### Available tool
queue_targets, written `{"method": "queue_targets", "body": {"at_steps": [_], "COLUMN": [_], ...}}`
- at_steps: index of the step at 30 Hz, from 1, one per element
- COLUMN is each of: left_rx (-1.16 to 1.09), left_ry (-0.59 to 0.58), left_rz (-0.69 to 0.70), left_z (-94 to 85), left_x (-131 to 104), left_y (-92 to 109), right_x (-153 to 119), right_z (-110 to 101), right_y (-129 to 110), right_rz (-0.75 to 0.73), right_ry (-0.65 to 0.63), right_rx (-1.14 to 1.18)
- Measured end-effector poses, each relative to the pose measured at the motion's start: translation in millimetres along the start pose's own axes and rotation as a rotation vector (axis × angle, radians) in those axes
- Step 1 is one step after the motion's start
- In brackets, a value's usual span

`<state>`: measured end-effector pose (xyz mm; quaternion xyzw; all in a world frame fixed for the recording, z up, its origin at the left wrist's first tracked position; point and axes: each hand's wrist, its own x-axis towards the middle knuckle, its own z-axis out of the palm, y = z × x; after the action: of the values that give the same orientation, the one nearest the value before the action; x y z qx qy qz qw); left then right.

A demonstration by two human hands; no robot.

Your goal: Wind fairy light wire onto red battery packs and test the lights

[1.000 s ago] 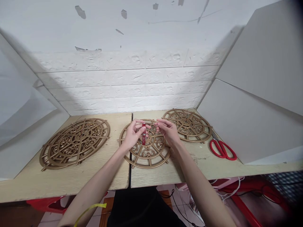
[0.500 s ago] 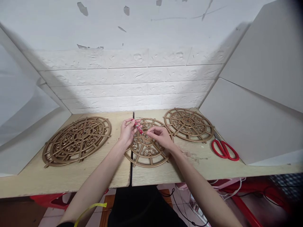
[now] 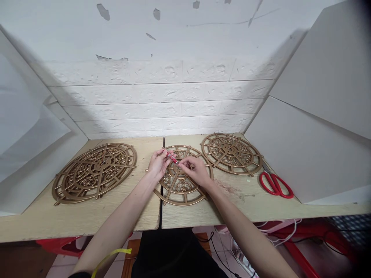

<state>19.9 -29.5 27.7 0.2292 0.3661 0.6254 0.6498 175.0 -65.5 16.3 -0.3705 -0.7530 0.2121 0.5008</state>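
Observation:
My left hand (image 3: pixel 158 165) holds a small, slim red tube (image 3: pixel 172 157) with pale markings, slanting down toward the right. Its kind is too small to make out. Close to the tube's lower end, my right hand (image 3: pixel 194 170) has thumb and forefinger pinched together; whether they grip the tube's tip or something tiny cannot be seen. Both hands are above a round bronze-coloured openwork grille (image 3: pixel 185 203) with scrollwork, lying flat across the seam of the tabletop. My left hand covers part of its left side, and my right hand hides some of the right.
Stacked similar grilles (image 3: pixel 98 174) lie on the left, and another grille (image 3: pixel 230 150) at the back right. Red-handled scissors (image 3: pixel 275 184) rest beside the right panel (image 3: pixel 313 154). A brick-patterned wall (image 3: pixel 162 94) stands behind. Cables (image 3: pixel 220 251) hang below the table's front edge.
The red tube has tipped flatter, its lower end shifting slightly right toward my right fingers. My left hand has lowered a little and my right hand has moved slightly.

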Motion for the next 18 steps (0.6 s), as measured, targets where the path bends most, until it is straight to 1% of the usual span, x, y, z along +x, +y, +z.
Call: {"method": "queue_targets", "body": {"at_steps": [3, 6, 10, 12, 14, 18], "left_rx": [-0.009, -0.009, -0.026, -0.046, -0.063, -0.075], "left_ry": [0.004, 0.013, 0.037, 0.022, 0.008, 0.018], "left_rz": [0.012, 0.011, -0.021, -0.041, -0.036, -0.014], "left_z": [1.2, 2.9, 3.2, 2.5, 1.8, 2.0], "left_x": [-1.1, -3.0, -3.3, -2.7, -2.4, -3.6], "left_y": [-1.7, -2.6, -1.9, -1.1, -0.6, -1.5], "right_x": [-0.7, -1.1, -1.8, -2.1, -2.1, -2.1], "right_z": [0.1, 0.1, 0.7, 1.2, 1.6, 1.5], "right_y": [1.2, 2.5, 3.9, 4.4, 4.3, 4.0], "right_rz": [-0.05, -0.069, -0.059, -0.063, -0.081, -0.101], "right_ry": [-0.001, -0.001, -0.004, 0.004, 0.012, 0.01], "right_rx": [-0.071, -0.103, -0.101, -0.09, -0.079, -0.083]}}
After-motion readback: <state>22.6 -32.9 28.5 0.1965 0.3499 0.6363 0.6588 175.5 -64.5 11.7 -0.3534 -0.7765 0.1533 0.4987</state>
